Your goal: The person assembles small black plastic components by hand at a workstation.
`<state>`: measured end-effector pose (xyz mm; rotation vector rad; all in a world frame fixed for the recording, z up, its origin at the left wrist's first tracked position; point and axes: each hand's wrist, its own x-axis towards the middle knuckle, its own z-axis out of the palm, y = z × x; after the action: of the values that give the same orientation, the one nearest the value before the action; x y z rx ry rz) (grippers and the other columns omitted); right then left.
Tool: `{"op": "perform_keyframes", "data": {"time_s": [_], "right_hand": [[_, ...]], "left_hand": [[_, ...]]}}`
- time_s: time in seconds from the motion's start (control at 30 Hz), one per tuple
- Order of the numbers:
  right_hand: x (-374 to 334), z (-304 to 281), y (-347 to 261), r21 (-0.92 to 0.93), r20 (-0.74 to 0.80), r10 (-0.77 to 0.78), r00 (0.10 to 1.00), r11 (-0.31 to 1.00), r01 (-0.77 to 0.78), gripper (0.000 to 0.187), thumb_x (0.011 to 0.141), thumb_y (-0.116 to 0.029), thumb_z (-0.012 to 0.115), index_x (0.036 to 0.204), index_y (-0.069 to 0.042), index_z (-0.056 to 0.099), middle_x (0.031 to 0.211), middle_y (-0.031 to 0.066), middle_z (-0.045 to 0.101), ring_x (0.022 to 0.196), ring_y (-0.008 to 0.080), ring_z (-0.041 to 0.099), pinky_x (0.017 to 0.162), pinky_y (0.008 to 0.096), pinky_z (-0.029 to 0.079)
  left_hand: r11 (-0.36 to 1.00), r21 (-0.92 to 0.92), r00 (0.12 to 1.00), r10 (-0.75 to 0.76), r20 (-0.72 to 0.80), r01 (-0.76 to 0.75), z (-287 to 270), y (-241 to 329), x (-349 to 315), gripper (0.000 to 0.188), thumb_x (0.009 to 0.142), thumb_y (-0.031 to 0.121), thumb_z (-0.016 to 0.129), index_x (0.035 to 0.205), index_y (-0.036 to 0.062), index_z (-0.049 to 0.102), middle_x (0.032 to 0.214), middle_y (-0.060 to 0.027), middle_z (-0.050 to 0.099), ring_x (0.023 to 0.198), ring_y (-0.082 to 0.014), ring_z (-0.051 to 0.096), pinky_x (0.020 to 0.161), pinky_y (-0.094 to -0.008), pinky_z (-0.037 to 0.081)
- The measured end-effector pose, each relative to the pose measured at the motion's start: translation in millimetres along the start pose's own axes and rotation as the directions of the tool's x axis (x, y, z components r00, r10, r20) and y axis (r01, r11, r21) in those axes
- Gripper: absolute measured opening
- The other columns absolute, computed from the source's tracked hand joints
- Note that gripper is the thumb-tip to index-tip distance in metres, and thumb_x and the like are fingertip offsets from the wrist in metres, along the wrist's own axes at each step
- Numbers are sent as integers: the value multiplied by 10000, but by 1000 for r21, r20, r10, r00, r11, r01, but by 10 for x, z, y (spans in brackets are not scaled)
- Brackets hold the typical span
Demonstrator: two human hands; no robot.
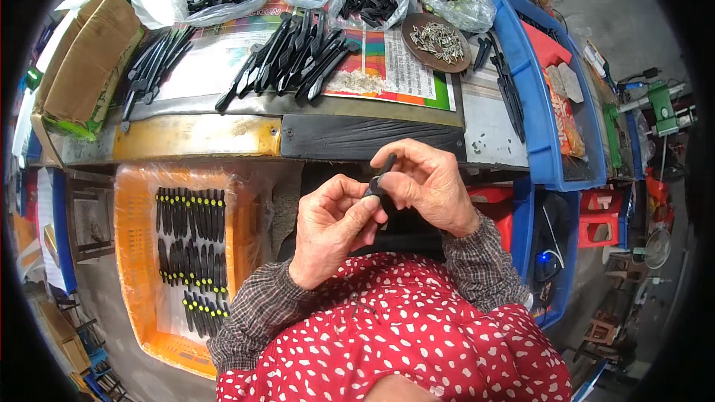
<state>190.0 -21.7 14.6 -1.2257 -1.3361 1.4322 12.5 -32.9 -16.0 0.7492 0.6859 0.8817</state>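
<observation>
My left hand (335, 227) and my right hand (432, 186) meet in front of the bench's near edge, above my lap. Between them is a small black plastic piece (387, 164), a slim stick with a rounded end. My left thumb and fingers pinch its rounded end, while the right fingers close round the stick part. Much of it is hidden by my fingers. Beyond my hands, a pile of black handle-like pieces (287, 59) lies on printed sheets. A round brown dish (408, 46) of small metal pins sits to the right of that pile.
An orange crate (134, 283) at lower left holds rows of black pieces with yellow-green dots. Bags (257, 7) of black parts line the back. A cardboard box (86, 59) stands at left, a blue tray (547, 134) at right. Another blue bin (562, 301) is below.
</observation>
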Motion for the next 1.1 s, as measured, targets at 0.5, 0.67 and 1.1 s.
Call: {"op": "perform_keyframes", "data": {"time_s": [0.5,0.67,1.1], "right_hand": [[21,76,155,-154,-90,-137,986,981,122,116,830,-24,663,904,-14,574,712,-19,586,631,10,558,536,166,451],[9,54,46,-35,-115,-87,990,996,84,126,832,-15,667,920,-3,578,709,-6,603,618,21,578,535,179,473],[87,11,-143,-6,-174,-147,974,989,148,135,888,-114,654,915,1,589,674,-6,579,531,28,507,455,186,395]], "left_hand": [[995,95,1000,4,12,-5,-31,-36,22,90,933,78,561,964,-2,535,779,-102,662,546,-85,569,439,-182,421],[986,161,999,35,-4,-34,49,38,42,143,923,48,566,1042,-17,523,806,-95,658,582,-85,579,483,-185,445],[21,874,605,730,318,-485,139,101,207,357,714,-87,682,1050,16,619,910,-150,654,809,-302,653,708,-337,528]]}}
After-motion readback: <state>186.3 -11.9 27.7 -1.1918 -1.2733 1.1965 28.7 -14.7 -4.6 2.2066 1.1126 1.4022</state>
